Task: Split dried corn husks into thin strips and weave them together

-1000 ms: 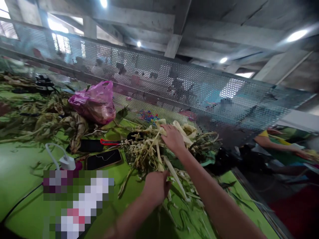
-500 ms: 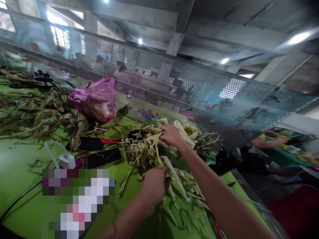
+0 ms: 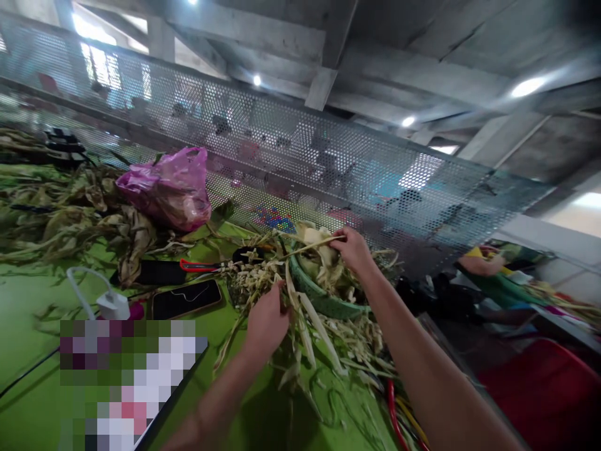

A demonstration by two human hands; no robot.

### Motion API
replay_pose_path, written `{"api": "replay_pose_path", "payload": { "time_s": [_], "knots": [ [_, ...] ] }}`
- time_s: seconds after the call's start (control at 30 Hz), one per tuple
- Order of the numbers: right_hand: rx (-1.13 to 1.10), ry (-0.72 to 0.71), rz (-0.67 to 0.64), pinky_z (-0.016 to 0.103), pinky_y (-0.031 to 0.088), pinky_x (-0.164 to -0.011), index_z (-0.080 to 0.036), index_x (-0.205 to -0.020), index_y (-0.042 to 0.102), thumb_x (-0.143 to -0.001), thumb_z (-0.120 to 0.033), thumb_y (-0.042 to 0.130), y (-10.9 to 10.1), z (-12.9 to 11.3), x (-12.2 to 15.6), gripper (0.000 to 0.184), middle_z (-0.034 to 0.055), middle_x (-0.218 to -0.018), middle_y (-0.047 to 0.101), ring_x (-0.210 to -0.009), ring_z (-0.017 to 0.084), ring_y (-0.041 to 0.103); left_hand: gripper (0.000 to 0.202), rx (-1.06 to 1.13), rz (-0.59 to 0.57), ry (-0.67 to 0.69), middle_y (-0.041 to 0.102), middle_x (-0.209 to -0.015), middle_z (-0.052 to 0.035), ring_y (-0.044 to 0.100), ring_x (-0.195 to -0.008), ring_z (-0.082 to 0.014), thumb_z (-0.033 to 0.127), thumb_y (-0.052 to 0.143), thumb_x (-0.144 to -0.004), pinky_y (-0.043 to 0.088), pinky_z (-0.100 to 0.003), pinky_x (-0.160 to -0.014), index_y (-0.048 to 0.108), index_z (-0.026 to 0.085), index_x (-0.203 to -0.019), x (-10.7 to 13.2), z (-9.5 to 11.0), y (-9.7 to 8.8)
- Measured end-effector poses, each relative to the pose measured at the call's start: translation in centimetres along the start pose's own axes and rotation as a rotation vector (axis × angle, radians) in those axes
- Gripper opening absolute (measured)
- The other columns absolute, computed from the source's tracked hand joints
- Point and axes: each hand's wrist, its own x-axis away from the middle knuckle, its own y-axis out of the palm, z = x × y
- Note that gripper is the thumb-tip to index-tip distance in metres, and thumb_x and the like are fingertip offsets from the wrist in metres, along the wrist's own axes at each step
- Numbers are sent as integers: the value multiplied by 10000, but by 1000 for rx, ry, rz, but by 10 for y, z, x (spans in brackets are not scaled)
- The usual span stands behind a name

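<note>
My right hand (image 3: 354, 250) is closed, its fingertips pinching the end of a thin, pale dried stalk (image 3: 310, 245) over a green basket (image 3: 312, 289). Inside that basket lie crumpled pale husks (image 3: 323, 266). My left hand (image 3: 268, 322) is lower and to the left, over a heap of dried flower stalks (image 3: 248, 272). Its fingers are curled at the stalks, and what they hold is hidden behind the hand. Long pale husk strips (image 3: 322, 329) hang down in front of the basket.
A perforated metal partition (image 3: 282, 150) runs behind the green table (image 3: 28, 300). At left are a pink plastic bag (image 3: 169, 191), piled dry leaves (image 3: 70, 216), a phone (image 3: 186, 299), a red-handled tool (image 3: 200, 265) and a white charger (image 3: 113, 305). A red chair (image 3: 544, 394) stands at right.
My right hand has lifted up and right, drawing the stalk out over the basket, which now shows more. My left hand has shifted slightly left and up. The view has turned a little.
</note>
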Motion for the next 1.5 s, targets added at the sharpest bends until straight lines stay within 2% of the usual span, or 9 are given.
{"api": "replay_pose_path", "payload": {
  "time_s": [0.13,0.27,0.43,0.67,0.83,1.03,1.23,1.37,1.5],
  "knots": [
    [532,-109,158,300,368,-704,-187,-889,585,-759,-181,471,-20,2,5,174,88,-892,649,-812,216,557,508,-24,-24,-14,653,-937,-76,591,-830,-203,232,495,-772,388,-265,-711,442,225,-1277,0,1,1],
    [822,-48,2,342,365,-733,-150,-987,577,-800,-117,414,-18,17,9,250,168,-1007,629,-920,269,563,502,-68,-43,0,649,-971,-71,593,-858,-205,245,496,-775,393,-270,-736,447,241,-1274,0,1,3],
    [796,-24,-287,294,370,-630,-202,-947,609,-773,-185,503,-5,21,7,204,105,-922,667,-813,239,613,530,-74,-28,31,648,-957,-75,593,-835,-206,213,470,-771,382,-270,-714,433,236,-1299,2,-1,6],
    [747,-188,-471,304,409,-705,-205,-993,626,-645,-365,693,-19,-22,1,389,88,-992,658,-878,254,599,577,-17,-18,100,639,-852,-76,575,-768,-220,235,499,-769,382,-290,-678,417,227,-1340,4,-4,11],
    [465,-485,-399,317,410,-860,-203,-1134,587,-676,-287,684,-27,-69,-5,476,82,-1165,601,-1024,243,552,546,12,-25,97,640,-811,-53,575,-760,-200,239,531,-757,382,-272,-684,457,246,-1299,1,-4,11],
    [335,-324,-464,242,422,-829,-215,-1058,645,-790,-210,547,52,-107,-18,285,31,-1064,679,-970,179,600,545,-77,-39,100,648,-869,-57,581,-807,-205,226,512,-771,398,-283,-721,425,227,-1309,4,-2,11],
    [383,-167,-439,270,421,-842,-162,-1026,673,-730,-102,553,137,-96,-32,325,122,-1088,676,-1016,225,605,555,-190,-21,114,654,-954,-73,583,-848,-216,214,476,-773,417,-306,-733,403,207,-1323,5,-2,13],
    [335,-113,-437,301,436,-816,-143,-783,718,-643,-66,609,156,-86,-31,194,152,-924,713,-950,262,635,567,-172,-10,101,660,-937,-84,588,-834,-225,201,484,-755,418,-315,-715,415,202,-1318,3,-1,11],
    [157,-124,-335,302,438,-821,-164,-779,698,-670,-123,611,142,-90,-40,145,100,-888,715,-933,236,629,585,-127,1,104,656,-897,-74,579,-816,-226,201,494,-744,414,-318,-709,423,211,-1325,2,-2,11]
  ]
}}
